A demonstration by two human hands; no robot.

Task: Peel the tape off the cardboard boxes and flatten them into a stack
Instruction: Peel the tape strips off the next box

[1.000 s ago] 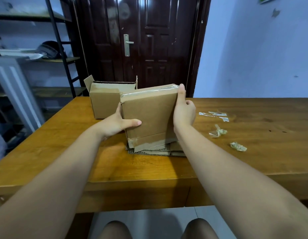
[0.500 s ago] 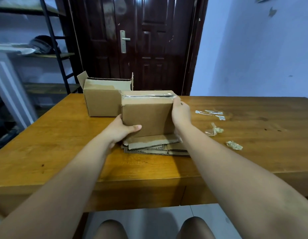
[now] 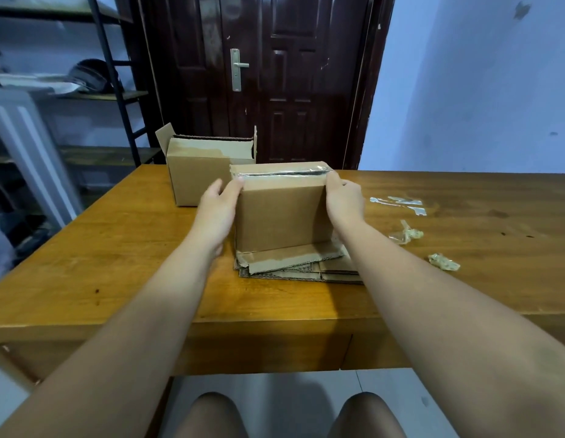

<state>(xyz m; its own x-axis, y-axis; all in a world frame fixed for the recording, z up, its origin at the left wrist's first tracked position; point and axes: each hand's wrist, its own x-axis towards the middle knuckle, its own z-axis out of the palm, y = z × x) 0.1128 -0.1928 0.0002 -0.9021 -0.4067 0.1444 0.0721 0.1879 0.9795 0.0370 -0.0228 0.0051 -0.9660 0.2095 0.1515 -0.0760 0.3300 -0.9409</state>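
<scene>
I have a sealed brown cardboard box [image 3: 282, 213] standing on a low stack of flattened cardboard sheets [image 3: 294, 263] near the middle of the orange-brown wooden counter [image 3: 116, 254]. A strip of shiny clear tape [image 3: 281, 172] runs along its top seam from the left corner to the right, glinting where the light catches it. The near face is plain and smooth, with a paler torn band along the flap of the sheet just beneath it.

My left hand [image 3: 218, 207] lies flat against the box's left side, fingers extended and thumb up by the taped corner. My right hand [image 3: 343, 197] presses the right side, fingertips curled at the upper right corner where the tape ends; whether they pinch the tape itself I cannot quite make out. Together the two hands clasp the box between them.

Behind and to the left stands a second brown cardboard box with its top flaps open [image 3: 205, 165], just beside the sealed one. To the right, well apart, lie crumpled bits of peeled clear tape [image 3: 407, 233] on the counter.
</scene>
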